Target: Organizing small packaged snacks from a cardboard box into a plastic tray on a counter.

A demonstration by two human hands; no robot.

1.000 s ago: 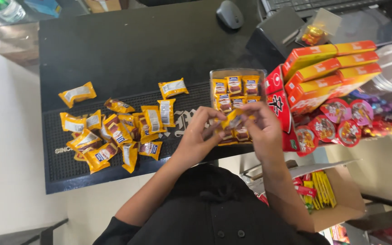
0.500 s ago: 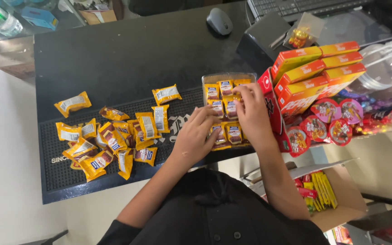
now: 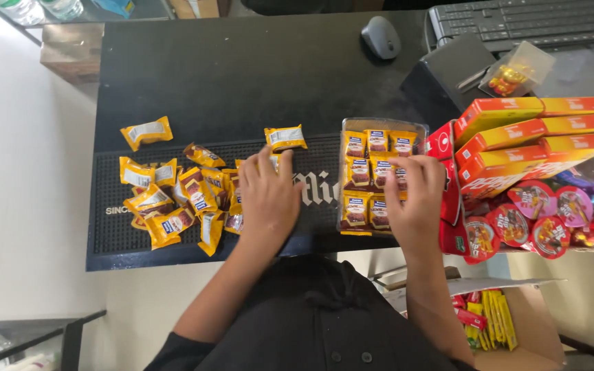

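Seen from the head camera, a black counter (image 3: 242,75) is strewn with yellow snack packets (image 3: 173,199) on a ribbed rubber bar mat (image 3: 111,237). The left hand (image 3: 266,196) is laid flat, fingers spread, on the packets at the pile's right edge; nothing is gripped. The right hand (image 3: 415,199) is rested, fingers loosely extended, on the packets ranked in a clear plastic tray (image 3: 383,125), just beside stacked orange boxes (image 3: 531,141). A computer mouse (image 3: 381,36) is seen well beyond.
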